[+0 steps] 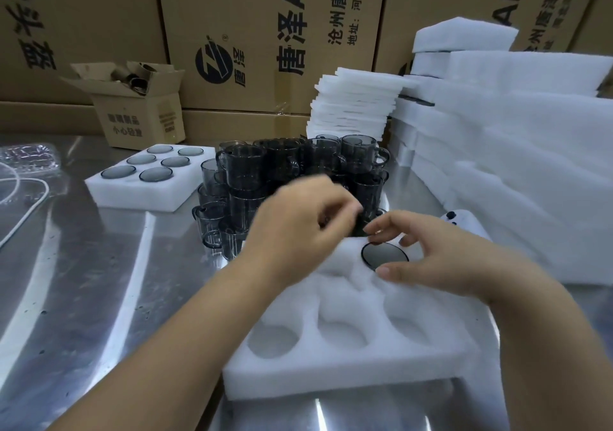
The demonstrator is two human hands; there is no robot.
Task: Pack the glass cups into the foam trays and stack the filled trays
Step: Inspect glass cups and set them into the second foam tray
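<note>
Left hand (298, 225): fingers curl round a dark glass cup (360, 228) at the far edge of the near foam tray; motion blur hides the exact hold.
Right hand (444, 258): thumb and forefinger sit on opposite sides of the seated cup (384, 254), pinching its round rim; the other fingers are spread loosely above the foam.
Near foam tray (331, 374): white, lying flat in front of the person. The seated cup fills its far right hole. The other holes in sight hold nothing.
Loose cups (265, 165): a crowd of smoky grey handled cups, piled in layers, just behind the near tray.
Filled tray (132, 195): to the left of the cups, with six cups sunk in its holes.
Foam stacks (530, 148): tall piles of white foam along the right side; a pile of thinner sheets (358, 99) stands behind the cups.
Steel table (83, 281): shiny metal under everything; a white cord (20, 221) lies at its left edge.
Small carton (139, 115): open, at the back left.
Big cartons (248, 32): printed brown boxes forming the back wall.
</note>
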